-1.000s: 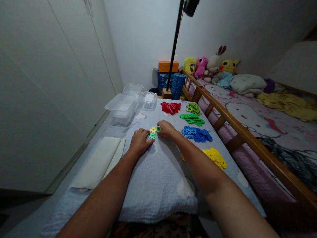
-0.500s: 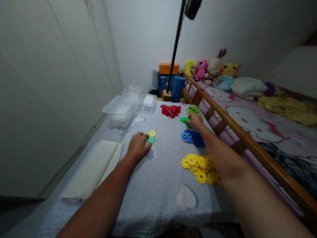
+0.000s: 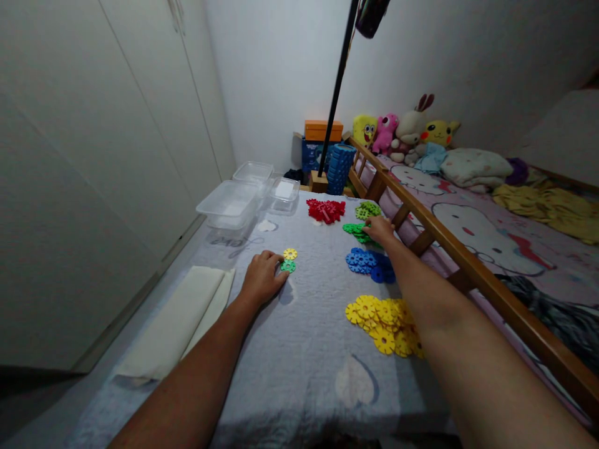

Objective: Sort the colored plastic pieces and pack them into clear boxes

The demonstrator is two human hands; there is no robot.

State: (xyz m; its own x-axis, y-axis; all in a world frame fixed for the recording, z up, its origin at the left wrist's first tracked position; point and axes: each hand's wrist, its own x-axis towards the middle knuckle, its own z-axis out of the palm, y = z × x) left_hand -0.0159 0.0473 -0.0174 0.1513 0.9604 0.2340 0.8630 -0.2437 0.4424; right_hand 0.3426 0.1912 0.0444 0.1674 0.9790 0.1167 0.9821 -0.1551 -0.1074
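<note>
– "How should your left grip [image 3: 262, 277] work, thumb and fingers parted at the edge of the mint-green, notched plastic disc [image 3: 289, 266]?"
– "Press lightly, I'd say, so the yellow, notched plastic disc [image 3: 290, 254] just beyond doesn't slide; whether you're pinching, I can't tell."
– "And the bright-green pile of plastic discs [image 3: 357, 232]?"
– "Try freeing one by its rim. The pile lies at the bunched fingertips of your right grip [image 3: 380, 229]; any hold is hidden."
</note>
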